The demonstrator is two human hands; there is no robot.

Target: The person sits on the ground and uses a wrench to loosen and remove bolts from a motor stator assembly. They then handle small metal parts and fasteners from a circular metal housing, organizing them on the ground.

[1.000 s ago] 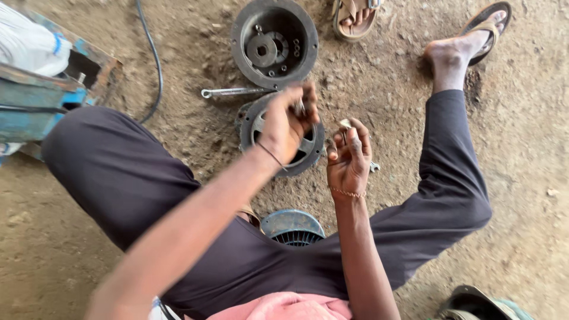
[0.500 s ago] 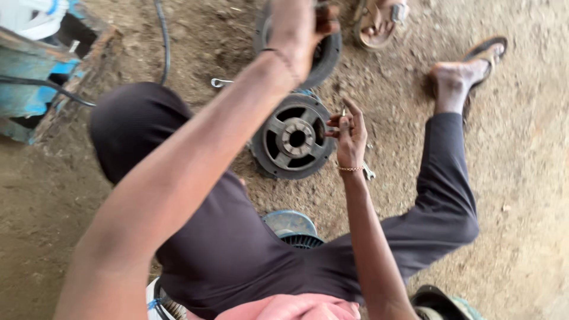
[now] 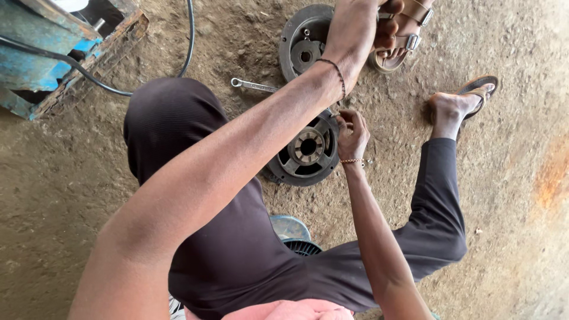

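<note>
Dark cast metal makes up the round motor end cover [image 3: 305, 151] lying flat on the gritty dirt floor [image 3: 504, 237] between the person's legs in the head view. It is disc-shaped, with a raised toothed hub and a bore at its middle and cut-out windows round the rim. The right hand [image 3: 353, 133] rests at its right edge, fingers [image 3: 345, 121] curled together against the rim; whether they pinch something small cannot be told. A thin beaded bracelet circles that wrist.

A second round housing [image 3: 302, 41] of the same dull grey metal lies further out on the floor, bowl-shaped, with a central boss and a short stud standing inside. The left hand [image 3: 355, 29] reaches out past it toward the top edge of the picture, a dark cord round the wrist; its fingers are closed, but what they grip is cut off from view. Just beside that hand lies a brown strapped sandal [image 3: 403, 38] with metal buckles.

A slim bright steel spanner [image 3: 253, 86] lies flat on the floor, near the far housing. A black cable [image 3: 189, 35] curves across the dirt toward a chipped blue metal frame [image 3: 53, 65] at the upper left. Below the near cover, a ribbed plastic fan [image 3: 302, 246] shows beside the dark trouser leg.
</note>
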